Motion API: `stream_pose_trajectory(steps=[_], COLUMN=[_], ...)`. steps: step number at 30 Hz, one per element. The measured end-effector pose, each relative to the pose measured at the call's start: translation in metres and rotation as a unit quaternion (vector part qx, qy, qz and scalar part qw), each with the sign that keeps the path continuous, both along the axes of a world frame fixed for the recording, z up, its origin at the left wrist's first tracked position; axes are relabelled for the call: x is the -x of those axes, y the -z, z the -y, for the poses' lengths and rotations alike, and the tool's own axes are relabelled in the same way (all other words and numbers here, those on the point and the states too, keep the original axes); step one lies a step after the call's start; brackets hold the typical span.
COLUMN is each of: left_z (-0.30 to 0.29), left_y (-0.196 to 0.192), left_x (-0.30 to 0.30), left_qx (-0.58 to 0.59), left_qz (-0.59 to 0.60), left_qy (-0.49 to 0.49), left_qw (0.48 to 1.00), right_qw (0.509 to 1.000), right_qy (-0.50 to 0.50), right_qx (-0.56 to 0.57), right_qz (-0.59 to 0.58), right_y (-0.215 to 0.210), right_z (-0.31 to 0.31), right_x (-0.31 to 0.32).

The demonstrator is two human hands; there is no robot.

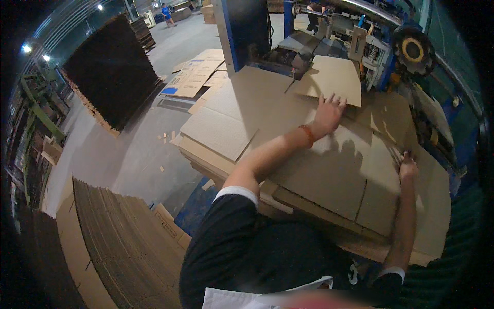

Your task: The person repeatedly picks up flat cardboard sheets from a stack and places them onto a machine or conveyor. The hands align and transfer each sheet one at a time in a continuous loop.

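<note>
A slotted cardboard sheet [329, 190] lies on top of a stack in front of me, its flaps divided by cut lines. My left hand [329, 116], with an orange band at the wrist, reaches to the far side. Its fingers are spread over the near edge of a raised cardboard flap [332, 77], which sits against the machine. My right hand [409, 169] is at the right part of the sheet, its fingers curled in at a cut edge. Exactly how much board those fingers pinch is hard to see.
A blue-framed machine [381, 56] with a black handwheel [413, 50] stands beyond the stack. Printed cardboard sheets [193, 74] lie at the far left. Tall cardboard stacks [110, 72] stand on the floor, and another stack [123, 242] is close at lower left. A distant person [167, 14] wears blue.
</note>
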State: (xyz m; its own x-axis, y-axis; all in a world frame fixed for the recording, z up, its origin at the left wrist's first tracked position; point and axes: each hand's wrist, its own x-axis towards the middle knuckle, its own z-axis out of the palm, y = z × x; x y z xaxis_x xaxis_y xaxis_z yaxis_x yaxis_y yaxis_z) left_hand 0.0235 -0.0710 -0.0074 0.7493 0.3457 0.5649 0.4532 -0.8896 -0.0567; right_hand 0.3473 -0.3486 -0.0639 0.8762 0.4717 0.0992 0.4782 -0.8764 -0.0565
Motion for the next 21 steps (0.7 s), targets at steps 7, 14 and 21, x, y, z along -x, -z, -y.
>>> stream_pose_trajectory(steps=[7, 14, 21], left_z=[0.01, 0.015, 0.006], left_y=[-0.006, 0.029, 0.017], left_x=[0.135, 0.281, 0.256], left_qx=[0.152, 0.293, 0.37], left_qz=[0.236, 0.337, 0.494], left_qy=[-0.052, -0.375, -0.224], left_qw=[0.958, 0.812, 0.754], right_qw=[0.951, 0.965, 0.942], right_qy=[-0.25, 0.258, 0.23], right_qx=[-0.181, -0.007, 0.037], right_qz=[-0.037, 0.045, 0.243], right_y=[-0.043, -0.003, 0.025], right_z=[0.116, 0.302, 0.312], right_x=[0.086, 0.111, 0.075])
